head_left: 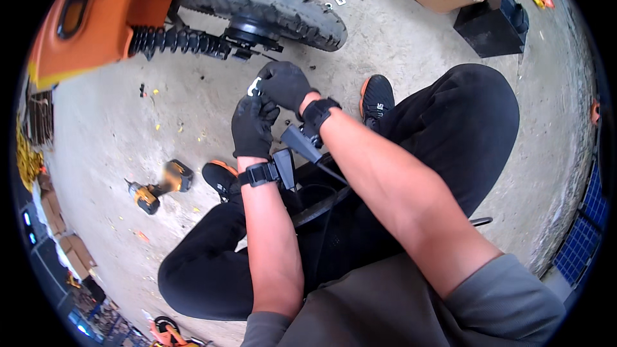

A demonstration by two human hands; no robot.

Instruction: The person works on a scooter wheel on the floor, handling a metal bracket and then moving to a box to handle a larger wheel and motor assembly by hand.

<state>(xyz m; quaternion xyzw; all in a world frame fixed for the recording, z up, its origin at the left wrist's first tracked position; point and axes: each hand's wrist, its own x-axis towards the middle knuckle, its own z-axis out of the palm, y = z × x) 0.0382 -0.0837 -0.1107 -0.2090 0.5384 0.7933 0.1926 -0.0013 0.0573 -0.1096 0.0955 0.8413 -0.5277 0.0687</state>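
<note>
The black-gloved left hand (252, 127) and black-gloved right hand (285, 84) meet, fingertips pinched on a small, pale, hook-shaped piece (252, 87), near the knobbly black rubber wheel (260, 4). The step seems to be fine two-handed handling; the next move calls for steady fingers. The piece's ends and material are hard to make out.

The concrete floor (109, 148) is lit brightly and fairly evenly, with only soft shadows cast. Much fine detail is lost in the black trousers (469, 128). The cordless drill (149, 198) is partly smeared by blur. Blue gridded panels (578, 247) are bent along the black-cornered fisheye rim.
</note>
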